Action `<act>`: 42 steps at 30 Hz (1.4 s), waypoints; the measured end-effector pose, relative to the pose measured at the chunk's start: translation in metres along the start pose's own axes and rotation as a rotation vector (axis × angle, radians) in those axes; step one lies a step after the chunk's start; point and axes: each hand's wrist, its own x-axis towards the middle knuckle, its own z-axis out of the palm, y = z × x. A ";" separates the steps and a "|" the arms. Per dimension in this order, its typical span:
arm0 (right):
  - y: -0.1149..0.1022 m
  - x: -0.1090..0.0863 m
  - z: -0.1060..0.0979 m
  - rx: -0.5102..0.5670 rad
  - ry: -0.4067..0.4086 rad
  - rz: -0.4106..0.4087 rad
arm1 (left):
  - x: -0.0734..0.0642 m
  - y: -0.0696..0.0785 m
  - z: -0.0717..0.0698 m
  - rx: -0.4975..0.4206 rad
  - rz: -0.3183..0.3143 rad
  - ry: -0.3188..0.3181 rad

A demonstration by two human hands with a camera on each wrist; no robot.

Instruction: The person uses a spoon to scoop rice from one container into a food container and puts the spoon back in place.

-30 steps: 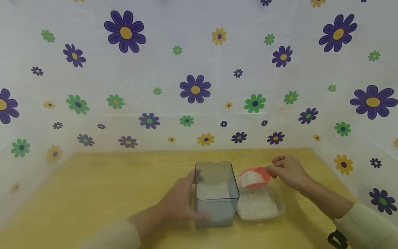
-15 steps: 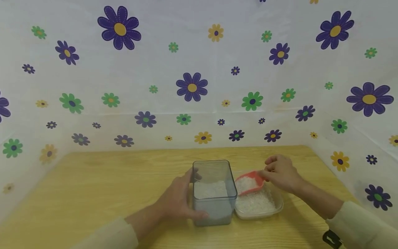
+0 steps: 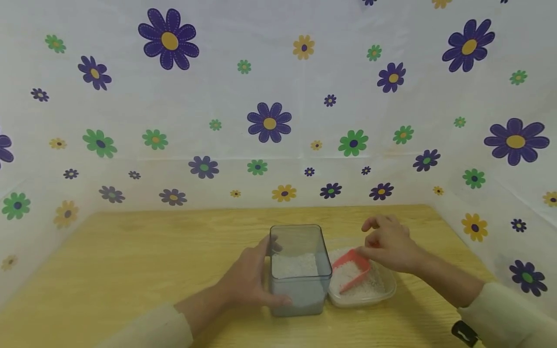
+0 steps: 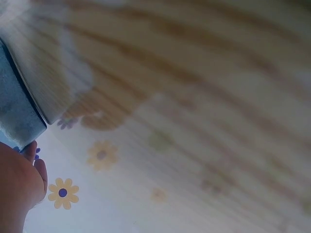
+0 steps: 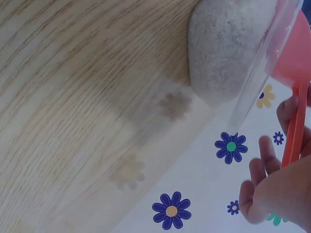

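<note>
My left hand (image 3: 243,278) holds a tinted clear square box (image 3: 300,297) from its left side, thumb across the front and fingers at the back. White grains, likely rice, fill the lower part of the box. Beside it, touching or nearly so, sits a low clear plastic tub (image 3: 393,289) with more of the grains. My right hand (image 3: 389,249) pinches the handle of a red scoop (image 3: 358,260), whose mouth tilts down into the tub's grains. In the right wrist view the scoop's handle (image 5: 295,128) lies between thumb and fingers. The left wrist view shows only part of the box (image 4: 17,92).
Everything stands on a light wooden table (image 3: 152,270). A white cloth (image 3: 226,87) with printed flowers encloses the back and both sides. A small black object (image 3: 464,333) is by the right sleeve.
The scoop, level above the tub with grains in it one second ago, has gone down and tipped into the tub's grains. My right hand moved slightly left. The left hand stays on the box.
</note>
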 end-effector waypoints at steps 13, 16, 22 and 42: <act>0.011 0.000 -0.008 -0.089 0.027 -0.026 | -0.002 0.000 0.004 -0.021 -0.017 -0.013; 0.012 -0.001 -0.013 -0.115 0.034 -0.026 | -0.002 0.000 0.004 -0.022 -0.015 -0.015; 0.009 0.000 -0.013 -0.173 0.084 0.055 | -0.003 0.001 0.004 -0.013 -0.027 -0.014; 0.019 -0.006 -0.039 -0.357 0.139 -0.115 | -0.002 0.001 -0.001 0.002 -0.021 -0.013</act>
